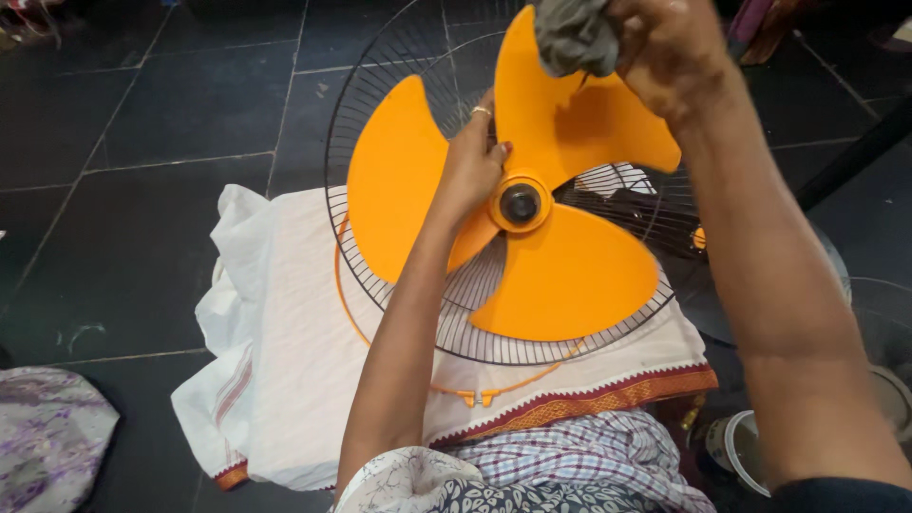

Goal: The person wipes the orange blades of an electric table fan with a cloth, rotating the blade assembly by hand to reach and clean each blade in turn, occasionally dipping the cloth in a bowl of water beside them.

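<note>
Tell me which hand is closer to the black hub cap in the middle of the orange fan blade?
Left. The left hand grips the orange fan blade right beside the black hub cap. The right hand is farther up, pressing a grey cloth on the upper blade.

The fan blade (560, 275) is smooth orange plastic with a matt-to-satin finish. The guard grille (380, 76) is thin dark metal wire. The rag (575, 38) is soft grey cloth. The white cloth (294, 351) (woven orange border) covers dark, slightly glossy floor tiles (142, 114).
</note>
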